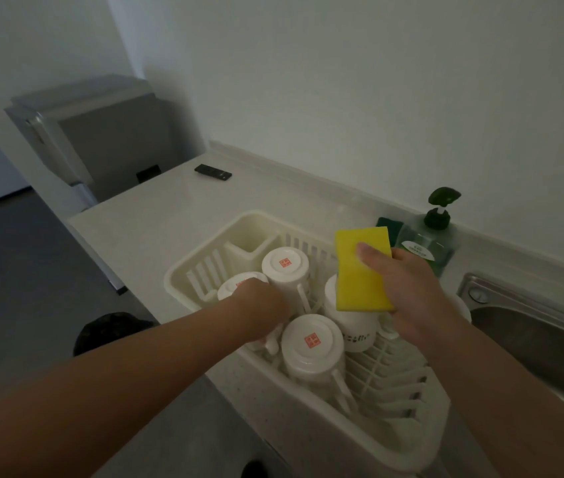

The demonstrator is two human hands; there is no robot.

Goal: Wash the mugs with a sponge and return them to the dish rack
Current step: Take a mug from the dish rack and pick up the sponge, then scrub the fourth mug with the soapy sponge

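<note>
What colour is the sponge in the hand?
Bright yellow. The sponge, held by the right hand, shows best in the head view.

Materials and finish, sink side.
You have glossy glazed white mugs [303, 346] in a smooth cream plastic dish rack [325, 429]; your sponge [360, 270] is matt yellow foam, the sink [480, 288] brushed metal, the countertop [156, 215] smooth, pale, faintly speckled.

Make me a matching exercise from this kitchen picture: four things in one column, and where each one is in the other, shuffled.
1. sponge
2. soap bottle
3. black remote
4. nearest mug

A. upside down in the dish rack
B. far end of the counter
C. held in the right hand
D. by the wall, next to the sink

Pairs: 1-C, 2-D, 3-B, 4-A
</note>
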